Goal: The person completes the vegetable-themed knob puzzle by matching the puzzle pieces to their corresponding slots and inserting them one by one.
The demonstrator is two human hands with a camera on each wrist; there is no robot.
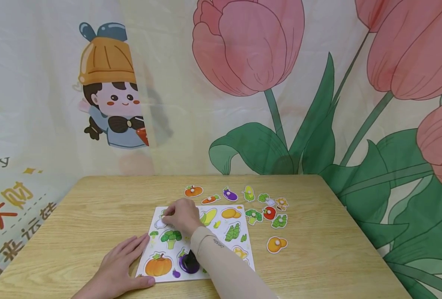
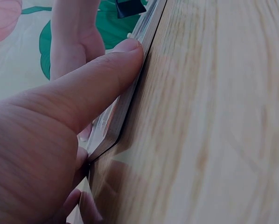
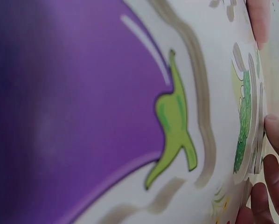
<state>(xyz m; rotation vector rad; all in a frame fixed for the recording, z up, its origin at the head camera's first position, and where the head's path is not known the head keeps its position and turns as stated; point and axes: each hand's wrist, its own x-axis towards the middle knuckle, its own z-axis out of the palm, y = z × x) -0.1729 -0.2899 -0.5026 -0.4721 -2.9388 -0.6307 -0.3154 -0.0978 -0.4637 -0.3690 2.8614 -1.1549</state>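
Note:
A white puzzle board (image 1: 185,245) printed with vegetables lies on the wooden table. Over its far left part, my right hand (image 1: 185,216) pinches a small puzzle piece (image 3: 258,161) between thumb and fingertips, right at a white-and-green printed shape (image 1: 160,224). The fingers cover most of that piece, so I cannot tell which vegetable it shows. My left hand (image 1: 118,265) rests at the board's near left corner, thumb (image 2: 125,51) against the near edge and straight fingers along the left side. A printed eggplant (image 3: 97,102) fills much of the right wrist view.
Beyond and right of the board lie several loose knobbed pieces, among them a pumpkin (image 1: 193,191), a carrot (image 1: 210,199), an eggplant (image 1: 230,194), corn (image 1: 248,193), a tomato (image 1: 269,213) and a potato (image 1: 277,244). A printed curtain (image 1: 176,104) hangs behind the table (image 1: 318,265).

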